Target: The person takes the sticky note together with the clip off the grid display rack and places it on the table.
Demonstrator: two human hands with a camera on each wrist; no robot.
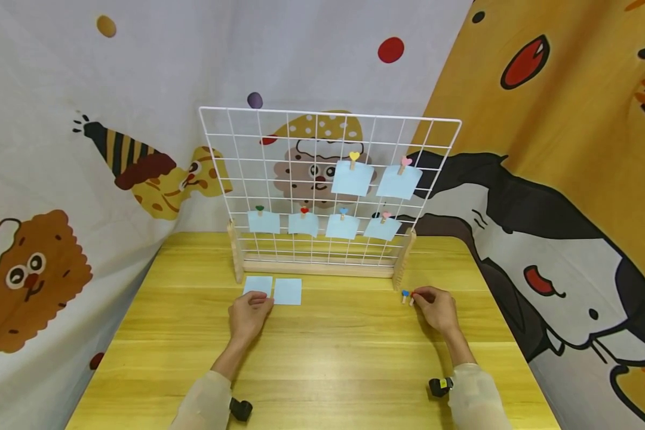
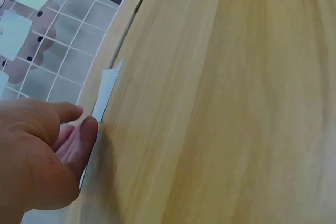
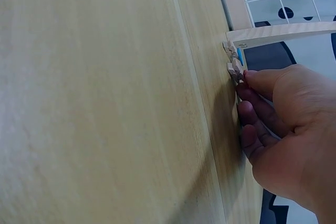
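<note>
My left hand (image 1: 247, 318) rests at the lower part of a light blue paper square (image 1: 258, 283), partly covering it. In the left wrist view the thumb and forefinger stand slightly apart over its edge. A second blue square (image 1: 288, 291) lies just to the right, one corner curling up. At the right, thumb and forefinger of my right hand (image 1: 436, 307) pinch a small wooden clothespin (image 3: 234, 71) with a red heart. Beside it lies a clothespin with a blue heart (image 1: 405, 294), near the foot of the rack.
A white wire grid (image 1: 301, 179) stands upright on a wooden base (image 1: 317, 269) at the table's back. Several blue paper squares hang on it by heart clothespins, two in an upper row (image 1: 352, 179) and others below (image 1: 303, 224). A patterned curtain (image 1: 156, 54) hangs behind the table (image 1: 328, 370).
</note>
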